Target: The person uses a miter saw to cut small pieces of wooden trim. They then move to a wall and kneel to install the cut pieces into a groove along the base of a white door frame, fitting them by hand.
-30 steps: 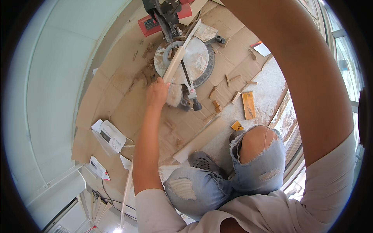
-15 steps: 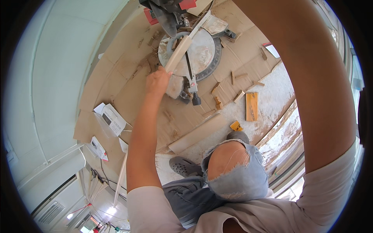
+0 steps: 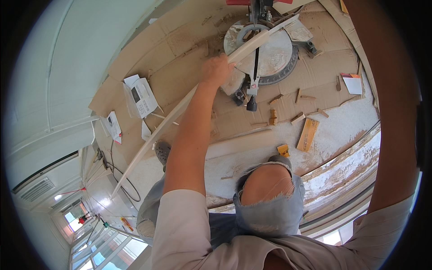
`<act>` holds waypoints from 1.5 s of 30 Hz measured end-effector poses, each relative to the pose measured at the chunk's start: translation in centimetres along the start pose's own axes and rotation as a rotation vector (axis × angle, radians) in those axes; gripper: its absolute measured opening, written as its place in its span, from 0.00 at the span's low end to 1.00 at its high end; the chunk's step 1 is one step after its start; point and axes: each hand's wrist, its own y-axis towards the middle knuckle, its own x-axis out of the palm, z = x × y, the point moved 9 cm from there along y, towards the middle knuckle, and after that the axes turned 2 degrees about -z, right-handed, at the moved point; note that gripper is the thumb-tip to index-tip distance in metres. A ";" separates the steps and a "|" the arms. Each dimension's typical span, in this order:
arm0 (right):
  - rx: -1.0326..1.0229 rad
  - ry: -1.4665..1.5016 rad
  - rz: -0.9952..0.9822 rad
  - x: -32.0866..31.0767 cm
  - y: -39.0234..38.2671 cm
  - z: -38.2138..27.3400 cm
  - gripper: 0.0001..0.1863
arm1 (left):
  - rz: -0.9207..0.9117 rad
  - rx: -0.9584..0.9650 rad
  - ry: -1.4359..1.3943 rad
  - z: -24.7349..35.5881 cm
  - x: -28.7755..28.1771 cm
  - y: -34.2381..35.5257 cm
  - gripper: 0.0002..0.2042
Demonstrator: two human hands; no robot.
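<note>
A long, pale wooden strip (image 3: 164, 126) runs slantwise from the lower left up onto the round metal table of a mitre saw (image 3: 280, 56). Its far part lies across the saw table, against the fence. My left hand (image 3: 217, 70) is closed around the strip just left of the table. The saw's head and blade (image 3: 255, 13) stand above the strip at the top edge, partly cut off. My right arm (image 3: 393, 112) reaches up along the right side and leaves the picture at the top, so the right hand is out of sight.
Cardboard (image 3: 180, 58) covers the floor under the saw. Several wood offcuts and a yellow box (image 3: 308, 134) lie nearer my knee. Left of my forearm are a white carton (image 3: 143, 96), a smaller leaflet-like white item (image 3: 114, 126) and a black cable (image 3: 127, 182).
The view has swung, so the saw sits farther right in the picture and more of the strip's near length shows. My left hand still grips the strip beside the saw table.
</note>
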 end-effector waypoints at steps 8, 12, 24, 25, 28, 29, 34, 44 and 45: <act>0.120 0.080 0.017 0.4 2.0 1.3 0.16 | 0.161 0.067 -0.002 -0.1 0.0 -0.4 0.20; 0.219 0.173 0.040 0.3 3.0 2.0 0.16 | 0.149 0.070 -0.010 -0.5 0.5 -0.2 0.23; 0.232 0.061 0.089 0.4 4.9 2.2 0.16 | 0.143 0.136 0.094 -1.0 0.3 0.0 0.21; 0.068 -0.211 0.095 -0.5 6.7 4.1 0.16 | 0.134 0.161 0.084 0.8 0.4 0.7 0.21; -0.183 -0.654 0.111 1.8 5.5 3.2 0.14 | 0.078 0.144 0.100 1.1 0.6 0.6 0.21; -0.225 -0.740 0.127 2.8 3.8 1.1 0.14 | 0.055 0.122 0.107 0.2 0.5 0.4 0.21; -0.167 -0.626 0.225 1.9 -5.1 -4.4 0.12 | 0.054 0.111 0.160 0.2 0.1 0.3 0.22; -0.011 -0.493 0.205 2.4 -6.9 -3.7 0.16 | 0.094 0.118 0.155 0.5 0.2 0.3 0.23; -0.013 -0.540 0.182 2.4 -6.8 -3.7 0.16 | 0.102 0.121 0.152 0.7 -0.1 0.3 0.23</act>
